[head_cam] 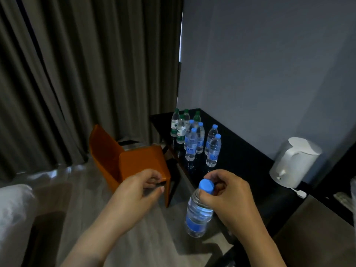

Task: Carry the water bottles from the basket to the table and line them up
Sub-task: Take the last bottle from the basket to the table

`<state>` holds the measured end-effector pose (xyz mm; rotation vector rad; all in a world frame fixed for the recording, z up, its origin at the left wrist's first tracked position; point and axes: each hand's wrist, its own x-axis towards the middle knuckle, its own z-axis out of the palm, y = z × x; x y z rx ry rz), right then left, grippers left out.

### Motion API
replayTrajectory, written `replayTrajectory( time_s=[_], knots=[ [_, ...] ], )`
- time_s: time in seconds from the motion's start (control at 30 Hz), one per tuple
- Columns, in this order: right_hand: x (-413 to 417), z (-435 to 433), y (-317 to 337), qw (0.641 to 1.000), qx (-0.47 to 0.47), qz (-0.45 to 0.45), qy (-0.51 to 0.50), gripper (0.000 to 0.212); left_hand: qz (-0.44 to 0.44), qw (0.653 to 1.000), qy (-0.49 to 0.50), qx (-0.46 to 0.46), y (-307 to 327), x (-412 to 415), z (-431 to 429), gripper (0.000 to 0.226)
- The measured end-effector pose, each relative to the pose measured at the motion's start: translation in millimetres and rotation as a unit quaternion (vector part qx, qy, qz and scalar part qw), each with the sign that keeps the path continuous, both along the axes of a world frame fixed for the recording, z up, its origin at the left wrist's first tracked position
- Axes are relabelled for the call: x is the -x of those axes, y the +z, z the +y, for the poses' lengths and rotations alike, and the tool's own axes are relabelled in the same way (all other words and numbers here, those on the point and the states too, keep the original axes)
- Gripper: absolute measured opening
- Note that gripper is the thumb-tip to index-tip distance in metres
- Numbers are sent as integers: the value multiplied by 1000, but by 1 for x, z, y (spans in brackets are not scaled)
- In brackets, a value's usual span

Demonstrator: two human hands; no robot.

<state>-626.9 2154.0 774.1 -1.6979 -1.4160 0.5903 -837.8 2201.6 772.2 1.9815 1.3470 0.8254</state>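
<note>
Right hand (pixel 229 191) pinching bottle (pixel 198 214), glossy black table (pixel 240 157), grey curtains (pixel 77 74)

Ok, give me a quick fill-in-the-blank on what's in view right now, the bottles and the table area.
1. The right hand holds a bottle by its neck, and the cap is ____.
2. The rearmost bottles on the table have ____ caps.
3. Toward the table's near right end stands a ____ kettle.
4. The chair beside the table is ____.

Missing words: blue; green; white; orange.
</note>
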Motion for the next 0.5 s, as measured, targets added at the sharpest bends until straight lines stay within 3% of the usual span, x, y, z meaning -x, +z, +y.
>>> replayTrajectory(
  time_s=[0.5],
  knots=[
    [-20,185,-21,998,20,-20,-64,26,-36,996,-82,25,-31,-23,218,20]
  ],
)
